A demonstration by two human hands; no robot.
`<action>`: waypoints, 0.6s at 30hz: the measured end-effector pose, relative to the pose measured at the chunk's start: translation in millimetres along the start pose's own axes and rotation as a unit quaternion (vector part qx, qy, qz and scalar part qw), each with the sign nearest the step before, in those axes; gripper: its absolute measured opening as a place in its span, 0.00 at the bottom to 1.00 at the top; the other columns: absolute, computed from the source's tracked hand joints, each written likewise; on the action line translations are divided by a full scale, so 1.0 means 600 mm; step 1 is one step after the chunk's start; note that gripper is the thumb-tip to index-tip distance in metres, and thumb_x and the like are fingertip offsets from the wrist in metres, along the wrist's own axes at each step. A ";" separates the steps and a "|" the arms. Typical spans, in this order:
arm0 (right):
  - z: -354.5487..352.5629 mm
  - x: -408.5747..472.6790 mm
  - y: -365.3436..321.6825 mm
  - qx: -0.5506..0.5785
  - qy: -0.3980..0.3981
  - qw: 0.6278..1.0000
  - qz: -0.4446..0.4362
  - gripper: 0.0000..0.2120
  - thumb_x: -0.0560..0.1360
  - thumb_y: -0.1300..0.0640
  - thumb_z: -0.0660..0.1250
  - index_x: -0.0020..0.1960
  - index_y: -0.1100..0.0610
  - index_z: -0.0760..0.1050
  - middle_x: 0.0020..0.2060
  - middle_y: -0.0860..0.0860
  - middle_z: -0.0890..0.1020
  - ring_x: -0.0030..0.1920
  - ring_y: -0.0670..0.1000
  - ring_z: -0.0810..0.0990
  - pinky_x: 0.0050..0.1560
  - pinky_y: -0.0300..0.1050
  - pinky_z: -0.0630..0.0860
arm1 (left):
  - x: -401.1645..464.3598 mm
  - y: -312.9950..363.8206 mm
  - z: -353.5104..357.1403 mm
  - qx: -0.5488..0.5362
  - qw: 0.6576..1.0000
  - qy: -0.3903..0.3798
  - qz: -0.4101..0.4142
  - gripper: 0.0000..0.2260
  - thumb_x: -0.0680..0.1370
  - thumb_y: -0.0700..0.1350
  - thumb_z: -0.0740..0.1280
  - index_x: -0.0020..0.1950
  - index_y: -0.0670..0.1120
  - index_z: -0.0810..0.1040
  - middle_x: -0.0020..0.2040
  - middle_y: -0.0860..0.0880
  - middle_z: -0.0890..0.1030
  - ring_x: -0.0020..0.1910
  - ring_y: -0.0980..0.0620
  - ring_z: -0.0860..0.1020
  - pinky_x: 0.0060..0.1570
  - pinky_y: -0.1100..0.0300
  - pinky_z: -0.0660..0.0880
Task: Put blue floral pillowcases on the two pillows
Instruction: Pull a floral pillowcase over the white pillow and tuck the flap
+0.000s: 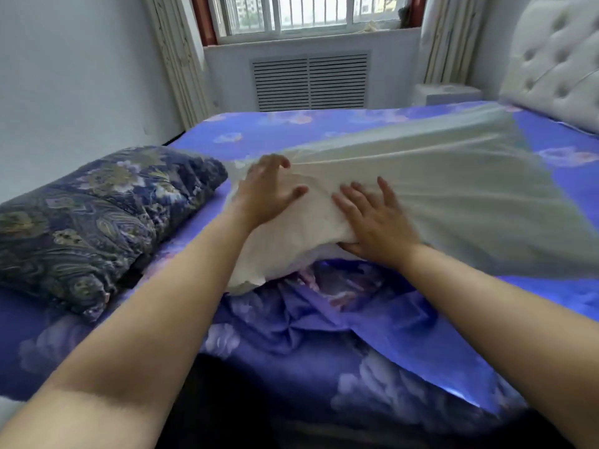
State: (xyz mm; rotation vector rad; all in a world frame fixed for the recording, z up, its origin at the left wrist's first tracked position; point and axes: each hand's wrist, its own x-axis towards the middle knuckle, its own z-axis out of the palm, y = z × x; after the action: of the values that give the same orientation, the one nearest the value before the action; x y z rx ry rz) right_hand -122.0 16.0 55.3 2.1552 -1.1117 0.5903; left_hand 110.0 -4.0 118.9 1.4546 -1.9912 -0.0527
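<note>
A white bare pillow (pixel 421 176) lies across the bed, its near end raised over a crumpled blue floral pillowcase (pixel 340 306). My left hand (pixel 262 192) rests on the pillow's near left corner with fingers spread and slightly bent. To its right, my right hand (pixel 376 222) holds the near edge, fingers flat on top and thumb tucked underneath. I cannot make out a second pillow or a second pillowcase.
The bed has a blue floral sheet (pixel 291 131). A folded dark patterned quilt (pixel 90 218) lies at the left. A tufted white headboard (pixel 557 59) stands at the right, with a window and a radiator grille (pixel 311 81) behind the bed.
</note>
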 end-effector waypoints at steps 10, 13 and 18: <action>0.032 -0.035 -0.062 0.056 -0.303 0.945 0.109 0.58 0.64 0.25 0.61 0.75 0.52 0.29 0.76 0.57 0.37 0.75 0.65 0.39 0.69 0.68 0.36 | -0.081 -0.012 0.123 0.304 0.915 -0.254 0.073 0.47 0.71 0.64 0.66 0.76 0.56 0.36 0.77 0.53 0.37 0.76 0.47 0.38 0.72 0.42 0.38; 0.053 -0.035 -0.093 0.017 -0.275 0.959 0.068 0.61 0.58 0.26 0.67 0.77 0.56 0.44 0.76 0.61 0.52 0.72 0.71 0.53 0.66 0.75 0.47 | -0.071 -0.024 0.128 0.326 0.912 -0.235 0.081 0.46 0.72 0.60 0.65 0.75 0.57 0.33 0.76 0.50 0.33 0.76 0.44 0.37 0.72 0.40 0.40; 0.067 -0.020 -0.086 -0.003 -0.242 0.955 0.169 0.53 0.64 0.47 0.74 0.76 0.54 0.44 0.72 0.57 0.66 0.58 0.64 0.76 0.54 0.60 0.74 | -0.023 -0.019 0.102 0.330 0.925 -0.090 0.165 0.24 0.71 0.51 0.61 0.64 0.42 0.75 0.65 0.43 0.76 0.64 0.43 0.74 0.64 0.48 0.67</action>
State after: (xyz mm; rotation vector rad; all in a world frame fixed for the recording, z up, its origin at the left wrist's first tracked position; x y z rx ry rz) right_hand -81.8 16.9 2.5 2.1772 -1.7658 0.1947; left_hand 89.2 -17.0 59.7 1.5064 -2.5255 0.7188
